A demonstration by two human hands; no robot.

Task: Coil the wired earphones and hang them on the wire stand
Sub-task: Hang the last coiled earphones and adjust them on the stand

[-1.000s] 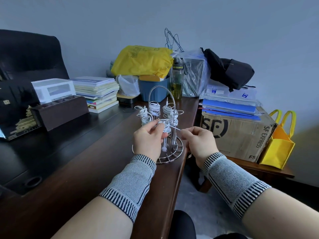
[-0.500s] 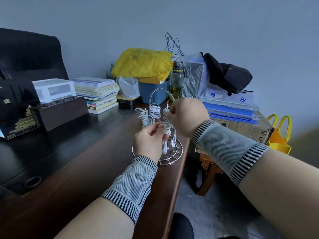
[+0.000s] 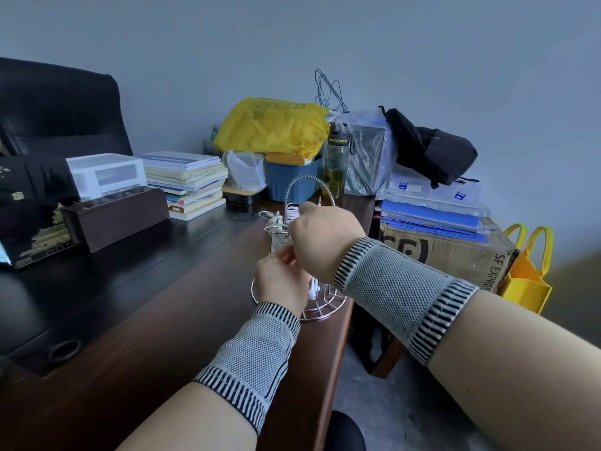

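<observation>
A silver wire stand (image 3: 320,312) with a round base and an arched spring handle stands near the right edge of the dark wooden desk (image 3: 162,320). White coiled earphones (image 3: 276,222) hang on its arms. My left hand (image 3: 281,281) is in front of the stand and pinches a white earphone coil, mostly hidden behind it. My right hand (image 3: 325,242) is raised over the stand, fingers curled round the earphone's cord, and the jack plug (image 3: 320,201) sticks up above its knuckles. Both hands hide much of the stand.
A brown organiser box (image 3: 113,216) and a stack of books (image 3: 188,180) lie at the left back. A blue bin (image 3: 289,180), yellow bag (image 3: 273,125) and bottle (image 3: 336,164) stand behind the stand. A cardboard box (image 3: 448,252) sits right of the desk.
My right hand has risen from beside the stand's base, crossed leftward over the stand's top and carried the cord end with it. My left hand has stayed in front of the stand.
</observation>
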